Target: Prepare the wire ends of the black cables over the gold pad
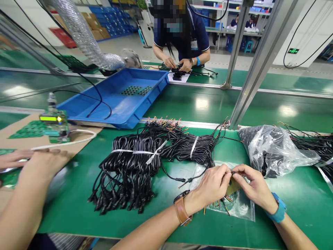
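My left hand (214, 184), with a brown-strapped watch at the wrist, pinches a small black part (232, 172) in front of me. My right hand (253, 184), a blue band on its wrist, closes on the same part from the other side; fingers hide most of it. Just below lies a brownish flat piece (234, 186). Thin cable ends with coloured wires (227, 205) stick out under my hands, over a clear plastic bag (243, 207). To the left are black cables (132, 152) tied with white bands, and a smaller coiled bundle (197, 148) sits behind my left hand.
A clear bag of black parts (273, 149) lies at right, with more cables (314, 147) beyond. A blue tray (153, 100) stands behind the cables. At left, another person's hands (47, 161) work near a small display board (53, 121). A co-worker (182, 38) works opposite. Metal posts (260, 66) rise behind.
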The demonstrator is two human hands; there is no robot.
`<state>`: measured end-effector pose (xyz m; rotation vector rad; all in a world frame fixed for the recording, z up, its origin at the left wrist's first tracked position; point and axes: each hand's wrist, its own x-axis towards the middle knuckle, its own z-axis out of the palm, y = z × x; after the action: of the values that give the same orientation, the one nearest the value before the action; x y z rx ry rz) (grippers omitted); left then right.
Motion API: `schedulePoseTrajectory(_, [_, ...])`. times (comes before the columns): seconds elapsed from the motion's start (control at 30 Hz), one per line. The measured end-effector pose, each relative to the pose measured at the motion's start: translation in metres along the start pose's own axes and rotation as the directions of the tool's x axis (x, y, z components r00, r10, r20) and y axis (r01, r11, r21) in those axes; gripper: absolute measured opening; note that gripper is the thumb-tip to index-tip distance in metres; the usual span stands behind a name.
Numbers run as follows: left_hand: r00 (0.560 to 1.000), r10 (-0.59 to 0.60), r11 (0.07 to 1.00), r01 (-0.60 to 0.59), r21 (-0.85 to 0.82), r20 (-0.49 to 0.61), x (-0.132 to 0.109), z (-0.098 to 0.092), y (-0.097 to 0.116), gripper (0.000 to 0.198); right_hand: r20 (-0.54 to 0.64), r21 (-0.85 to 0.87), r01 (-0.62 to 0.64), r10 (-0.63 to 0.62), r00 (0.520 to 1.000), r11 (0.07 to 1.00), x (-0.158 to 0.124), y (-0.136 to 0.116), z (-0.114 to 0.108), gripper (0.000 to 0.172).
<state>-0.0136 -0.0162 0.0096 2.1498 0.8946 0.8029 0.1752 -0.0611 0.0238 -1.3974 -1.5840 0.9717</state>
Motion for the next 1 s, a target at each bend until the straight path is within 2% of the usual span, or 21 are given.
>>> schedulePoseTrajectory(0.07, [1.0,-0.004,1.0,0.004,-0.02,0.008,0.0,-0.001,0.0,0.016,-0.013,-0.078,0.056,-0.058,0.998,0.995,0.0,0.0,0.001,0.023])
schedulePoseTrajectory(0.13, [0.999,0.005,0.997,-0.002,-0.072,0.036,0.0,-0.003,-0.001,0.01,-0.031,-0.082,0.055,-0.057,0.998,0.995,0.001,0.001,0.0,0.022])
schedulePoseTrajectory(0.23, [0.997,0.005,0.991,0.005,-0.136,0.076,0.002,-0.009,-0.006,0.024,-0.054,-0.074,0.033,-0.037,0.998,0.997,0.004,0.002,-0.003,0.023])
schedulePoseTrajectory(0.27, [0.998,-0.002,0.991,0.012,-0.137,0.069,0.003,-0.01,-0.008,0.023,-0.058,-0.074,0.031,-0.035,0.998,0.997,0.004,0.003,-0.004,0.024])
schedulePoseTrajectory(0.37, [1.0,0.016,0.995,-0.016,-0.098,0.004,0.005,-0.011,-0.015,0.003,-0.055,-0.083,0.04,-0.044,0.998,0.996,0.005,0.004,-0.007,0.024])
schedulePoseTrajectory(0.53, [0.99,0.13,0.991,-0.129,0.022,-0.053,0.003,-0.004,-0.019,0.018,0.029,-0.126,0.137,-0.135,0.99,0.982,0.003,0.006,-0.004,0.016])
schedulePoseTrajectory(0.73, [0.987,0.156,0.984,-0.151,0.093,-0.047,0.003,-0.003,-0.022,0.023,0.04,-0.118,0.287,-0.284,0.958,0.951,0.006,0.01,0.006,0.015])
schedulePoseTrajectory(0.9, [0.972,0.226,0.973,-0.222,0.066,-0.059,0.006,-0.009,-0.018,0.031,0.053,-0.256,0.367,-0.367,0.929,0.894,0.009,0.014,0.019,0.021])
schedulePoseTrajectory(0.97, [0.969,0.238,0.971,-0.237,0.019,-0.059,0.01,-0.012,-0.025,0.03,0.109,-0.314,0.398,-0.384,0.917,0.862,0.015,0.021,0.024,0.018])
schedulePoseTrajectory(1.0, [0.969,0.244,0.97,-0.244,0.003,-0.026,0.014,-0.013,-0.03,0.028,0.126,-0.338,0.394,-0.374,0.919,0.854,0.02,0.027,0.025,0.016])
